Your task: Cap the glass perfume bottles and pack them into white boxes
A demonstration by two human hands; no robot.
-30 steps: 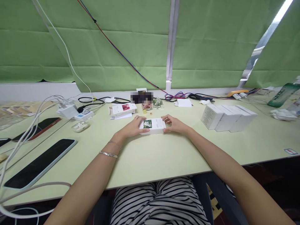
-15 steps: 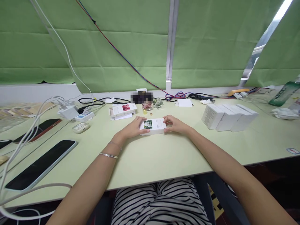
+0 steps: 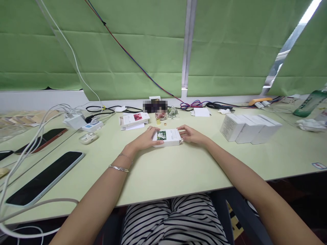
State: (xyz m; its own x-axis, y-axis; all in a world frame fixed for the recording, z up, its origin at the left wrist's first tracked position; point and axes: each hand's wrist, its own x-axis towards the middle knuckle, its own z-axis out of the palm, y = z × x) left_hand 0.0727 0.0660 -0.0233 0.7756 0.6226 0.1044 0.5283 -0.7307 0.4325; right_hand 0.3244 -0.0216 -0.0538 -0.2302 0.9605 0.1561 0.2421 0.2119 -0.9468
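Head camera, and here's the white box (image 3: 171, 135), laid flat on the pale table (image 3: 163, 173) right in front of the body, between the two hands! Its long axis is run left to right, crosswise to the viewer, tilted up just a touch at the right. The white-flower picture (image 3: 161, 135) is turned upward at the left part, with fine print set toward the right end.

The left end is clasped by the left hand (image 3: 148, 137), thumb along the near side, fingers over the far edge: a firm hold, narrow around the box. At the right end, curled fingers are brought in by the right hand (image 3: 193, 135), but whether anything is pinched there cannot be told; a small white edge, possibly a flap, is half covered by the fingertips.

Now for what's hidden: the left end is masked by the hand, the underside is unseen, and the print is too small to be read. Behind, a dark object is blurred out by a pixelated patch (image 3: 150, 108). At the far right, the green bottle (image 3: 308, 103) is cut off by the frame.
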